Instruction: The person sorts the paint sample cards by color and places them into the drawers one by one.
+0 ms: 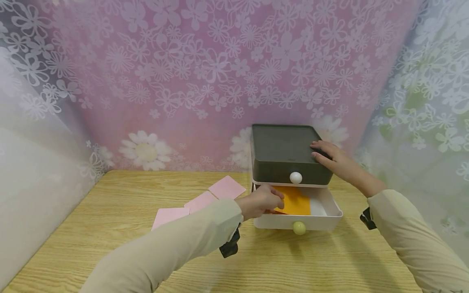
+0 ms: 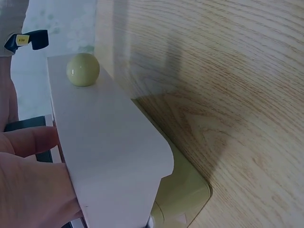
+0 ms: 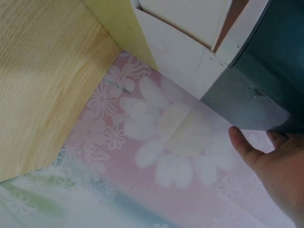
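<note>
A small drawer unit has a dark grey top drawer or box [image 1: 289, 142] with a white knob [image 1: 295, 178]. Below it, a white drawer [image 1: 322, 223] with a yellow-green knob [image 1: 299, 228] is pulled out. Orange paper [image 1: 298, 203] lies inside. My left hand [image 1: 261, 200] reaches over the white drawer's left side, its bent fingers at the orange paper. The drawer front hides the fingertips in the left wrist view, so a grip on the paper cannot be told. My right hand [image 1: 335, 160] rests on the dark box's right edge, fingers extended over its top.
Several pink sheets [image 1: 227, 187] lie on the wooden table [image 1: 128, 195], left of the unit. A yellowish lower part [image 2: 183, 190] of the unit sits beneath the white drawer. Flower-patterned cloth [image 1: 205, 93] hangs behind and along both sides.
</note>
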A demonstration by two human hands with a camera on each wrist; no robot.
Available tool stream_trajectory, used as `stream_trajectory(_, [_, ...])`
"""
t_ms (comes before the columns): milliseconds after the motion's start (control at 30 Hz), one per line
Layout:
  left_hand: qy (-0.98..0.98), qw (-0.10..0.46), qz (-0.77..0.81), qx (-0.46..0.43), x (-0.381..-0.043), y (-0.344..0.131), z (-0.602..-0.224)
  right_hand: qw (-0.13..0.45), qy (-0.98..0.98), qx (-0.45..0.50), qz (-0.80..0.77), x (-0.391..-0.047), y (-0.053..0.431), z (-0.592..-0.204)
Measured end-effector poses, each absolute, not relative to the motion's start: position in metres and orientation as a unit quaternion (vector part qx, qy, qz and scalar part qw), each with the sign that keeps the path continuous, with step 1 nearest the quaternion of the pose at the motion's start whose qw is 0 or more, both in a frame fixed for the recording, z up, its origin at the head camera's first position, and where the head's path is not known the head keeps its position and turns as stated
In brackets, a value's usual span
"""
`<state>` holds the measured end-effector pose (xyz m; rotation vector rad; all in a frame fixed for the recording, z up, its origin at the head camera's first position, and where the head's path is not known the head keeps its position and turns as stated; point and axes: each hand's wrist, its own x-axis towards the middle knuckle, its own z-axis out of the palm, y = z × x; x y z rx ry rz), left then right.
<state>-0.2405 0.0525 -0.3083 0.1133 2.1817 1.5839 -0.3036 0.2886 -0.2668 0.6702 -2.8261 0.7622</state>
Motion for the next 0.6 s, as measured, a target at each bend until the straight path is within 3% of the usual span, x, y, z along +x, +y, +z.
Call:
stream_trajectory(400, [0.791, 0.235, 0.563, 0.035, -0.233, 0.051, -0.296, 0.068, -0.937, 0.228, 0.256, -0.303, 0.289, -0.266])
stream_trajectory(600, [0.805, 0.199, 0.553, 0.078, -0.228, 0.042, -0.285, 0.066, -0.939, 0.223, 0.255, -0.303, 0.288, -0.266])
